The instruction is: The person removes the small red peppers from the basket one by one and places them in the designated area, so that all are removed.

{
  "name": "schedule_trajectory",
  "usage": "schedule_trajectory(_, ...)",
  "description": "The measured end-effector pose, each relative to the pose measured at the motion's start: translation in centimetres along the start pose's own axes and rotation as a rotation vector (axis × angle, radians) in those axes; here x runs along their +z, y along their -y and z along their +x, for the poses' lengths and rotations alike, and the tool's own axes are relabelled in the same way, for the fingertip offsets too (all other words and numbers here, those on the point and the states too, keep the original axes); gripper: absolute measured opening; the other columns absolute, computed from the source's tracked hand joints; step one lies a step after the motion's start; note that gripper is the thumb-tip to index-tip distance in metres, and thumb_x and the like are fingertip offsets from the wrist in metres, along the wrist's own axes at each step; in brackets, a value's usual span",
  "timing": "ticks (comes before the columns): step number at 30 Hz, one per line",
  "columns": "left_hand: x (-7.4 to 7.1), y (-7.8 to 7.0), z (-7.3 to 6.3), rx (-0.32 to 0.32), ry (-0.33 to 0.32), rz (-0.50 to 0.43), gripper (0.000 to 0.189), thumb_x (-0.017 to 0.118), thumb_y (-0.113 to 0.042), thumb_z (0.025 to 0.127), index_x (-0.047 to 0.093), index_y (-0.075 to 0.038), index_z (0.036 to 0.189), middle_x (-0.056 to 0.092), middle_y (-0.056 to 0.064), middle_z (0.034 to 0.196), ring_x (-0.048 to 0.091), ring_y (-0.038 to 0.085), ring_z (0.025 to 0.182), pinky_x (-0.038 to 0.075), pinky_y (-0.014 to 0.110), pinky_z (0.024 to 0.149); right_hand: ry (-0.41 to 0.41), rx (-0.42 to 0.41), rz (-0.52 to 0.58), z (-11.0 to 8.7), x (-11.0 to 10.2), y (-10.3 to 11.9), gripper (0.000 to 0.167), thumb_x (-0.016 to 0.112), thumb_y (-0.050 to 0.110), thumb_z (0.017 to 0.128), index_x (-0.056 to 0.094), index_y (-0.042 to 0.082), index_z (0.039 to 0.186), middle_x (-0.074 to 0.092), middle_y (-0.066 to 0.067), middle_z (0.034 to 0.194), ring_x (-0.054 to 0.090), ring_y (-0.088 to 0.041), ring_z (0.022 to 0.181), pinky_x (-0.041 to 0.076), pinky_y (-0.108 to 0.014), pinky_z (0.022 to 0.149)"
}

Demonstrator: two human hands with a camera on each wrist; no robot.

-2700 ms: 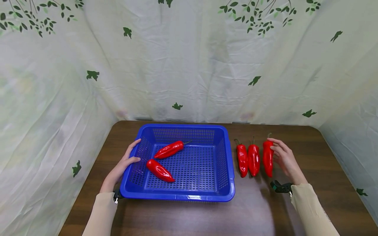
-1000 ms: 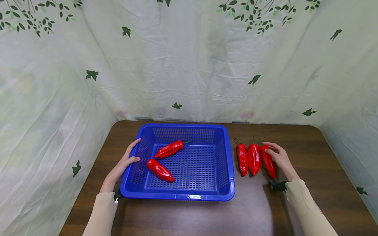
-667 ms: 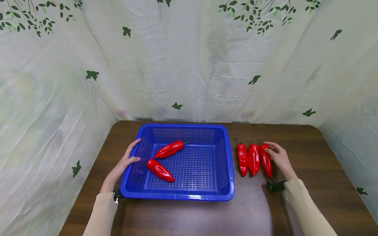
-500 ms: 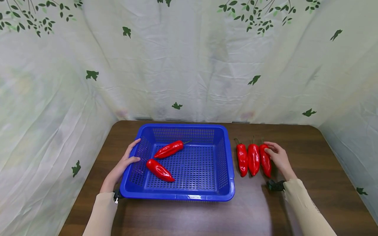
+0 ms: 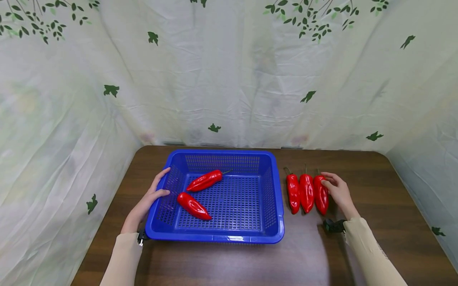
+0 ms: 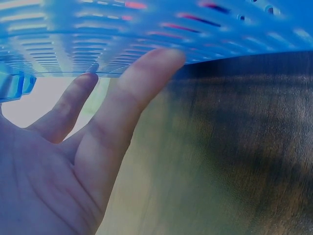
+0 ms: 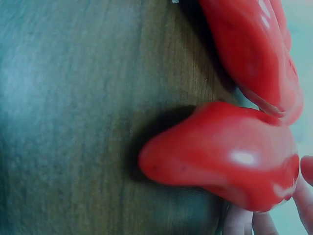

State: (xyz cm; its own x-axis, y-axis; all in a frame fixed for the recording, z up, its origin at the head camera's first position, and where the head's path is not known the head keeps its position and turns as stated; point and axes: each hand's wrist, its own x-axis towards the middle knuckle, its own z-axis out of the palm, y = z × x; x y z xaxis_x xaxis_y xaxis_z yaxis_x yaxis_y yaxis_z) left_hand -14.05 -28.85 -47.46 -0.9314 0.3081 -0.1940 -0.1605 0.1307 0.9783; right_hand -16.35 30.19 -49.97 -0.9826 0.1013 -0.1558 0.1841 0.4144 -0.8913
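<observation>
My left hand (image 5: 150, 198) rests at the left side of a blue plastic basket (image 5: 214, 239). In the left wrist view its thumb (image 6: 146, 78) and a finger are extended against the slotted wall. My right hand (image 5: 339, 192) pinches the upper part of a glossy red pepper (image 5: 321, 198), with the thumb on its face and the other fingers round its far side. That pepper is the rightmost in a row, beside a middle pepper (image 5: 306, 194) and a left pepper (image 5: 293, 194). All three lie lengthwise with green stems pointing away from me.
Inside the basket lie two more red peppers, one with its stem (image 5: 204, 180) to the back right and one tilted (image 5: 194, 206) nearer the front. A brown wooden table (image 5: 236, 264) bears everything. A leaf-printed pale curtain (image 5: 232, 79) encloses the back and sides.
My right hand has brought the rightmost pepper left, close to the other two, and turned it nearly parallel with them. The middle pepper has shifted slightly left. My left hand has stayed put.
</observation>
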Motion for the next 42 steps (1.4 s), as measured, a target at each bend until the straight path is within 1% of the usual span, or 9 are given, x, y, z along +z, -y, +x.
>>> schedule_trajectory(6, -0.1, 0.1, 0.0, 0.001, 0.001, 0.017, 0.068, 0.042, -0.016, 0.096, 0.009, -0.036, 0.152, 0.003, 0.017, 0.153, 0.024, 0.05, 0.129, 0.042, 0.055, 0.09, -0.031, -0.009, 0.011, -0.1, -0.3, 0.3, 0.045, 0.044, 0.022, 0.101, 0.043, -0.003, 0.138, 0.047, -0.028, 0.131, 0.052, -0.006, 0.091, 0.047, -0.014, 0.073)
schedule_trajectory(10, -0.1, 0.1, 0.0, 0.001, 0.004, 0.019, 0.068, 0.042, -0.017, 0.096, 0.009, -0.036, 0.152, 0.002, 0.017, 0.153, 0.024, 0.05, 0.129, 0.042, 0.055, 0.091, -0.057, -0.046, 0.034, -0.2, -0.6, 0.6, 0.043, 0.044, 0.019, 0.101, 0.044, -0.006, 0.136, 0.047, -0.03, 0.13, 0.052, 0.001, 0.088, 0.048, -0.015, 0.074)
schedule_trajectory(15, -0.1, 0.0, 0.0, -0.002, 0.001, 0.012, 0.067, 0.042, -0.016, 0.097, 0.009, -0.036, 0.152, 0.002, 0.017, 0.153, 0.024, 0.049, 0.128, 0.043, 0.053, 0.09, -0.072, -0.067, 0.049, -0.3, -1.0, 1.3, 0.044, 0.044, 0.02, 0.101, 0.043, -0.005, 0.137, 0.045, -0.03, 0.133, 0.053, -0.007, 0.096, 0.049, -0.021, 0.079)
schedule_trajectory(20, 0.0, -0.1, 0.0, -0.006, 0.0, 0.008, 0.068, 0.043, -0.016, 0.097, 0.009, -0.035, 0.152, 0.002, 0.017, 0.153, 0.025, 0.05, 0.128, 0.043, 0.054, 0.089, -0.085, -0.076, 0.015, -0.5, -1.0, 2.3, 0.043, 0.043, 0.022, 0.102, 0.043, -0.002, 0.138, 0.046, -0.027, 0.134, 0.052, -0.018, 0.105, 0.048, -0.033, 0.09)
schedule_trajectory(27, -0.1, -0.1, 0.0, -0.004, -0.001, 0.019, 0.068, 0.043, -0.016, 0.097, 0.008, -0.036, 0.152, 0.002, 0.017, 0.154, 0.024, 0.051, 0.128, 0.043, 0.055, 0.09, -0.046, -0.133, 0.063, -0.5, -0.2, 3.8, 0.043, 0.043, 0.019, 0.102, 0.043, -0.006, 0.137, 0.046, -0.028, 0.132, 0.054, -0.009, 0.099, 0.049, -0.021, 0.082)
schedule_trajectory(33, 0.1, -0.1, -0.1, -0.002, 0.004, 0.005, 0.069, 0.043, -0.015, 0.097, 0.008, -0.034, 0.153, 0.002, 0.018, 0.154, 0.025, 0.05, 0.128, 0.043, 0.054, 0.09, 0.006, -0.134, 0.121, -0.8, 0.7, 5.2, 0.044, 0.046, 0.022, 0.101, 0.046, -0.004, 0.136, 0.054, -0.015, 0.123, 0.057, -0.009, 0.097, 0.049, -0.023, 0.083)
schedule_trajectory(35, 0.0, 0.0, -0.1, -0.002, 0.004, 0.004, 0.068, 0.043, -0.015, 0.097, 0.008, -0.035, 0.152, 0.003, 0.018, 0.153, 0.025, 0.05, 0.128, 0.043, 0.053, 0.09, 0.034, -0.135, 0.137, -0.9, 1.0, 5.7, 0.044, 0.046, 0.022, 0.101, 0.045, -0.004, 0.136, 0.054, -0.016, 0.124, 0.057, -0.01, 0.098, 0.049, -0.023, 0.084)
schedule_trajectory(38, -0.1, 0.1, 0.0, 0.001, 0.006, 0.01, 0.068, 0.042, -0.015, 0.097, 0.009, -0.036, 0.152, 0.002, 0.018, 0.153, 0.024, 0.049, 0.128, 0.042, 0.053, 0.09, 0.073, -0.147, 0.165, -1.1, 1.5, 6.3, 0.044, 0.047, 0.021, 0.101, 0.044, -0.005, 0.136, 0.048, -0.027, 0.129, 0.057, -0.016, 0.1, 0.049, -0.024, 0.085)
schedule_trajectory(42, -0.2, 0.2, 0.0, -0.005, 0.003, 0.019, 0.067, 0.042, -0.017, 0.096, 0.01, -0.038, 0.151, 0.002, 0.017, 0.153, 0.024, 0.05, 0.128, 0.042, 0.055, 0.091, 0.115, -0.156, 0.178, -1.3, 2.1, 7.3, 0.044, 0.047, 0.022, 0.101, 0.045, -0.003, 0.137, 0.047, -0.029, 0.131, 0.057, -0.02, 0.104, 0.049, -0.026, 0.087)
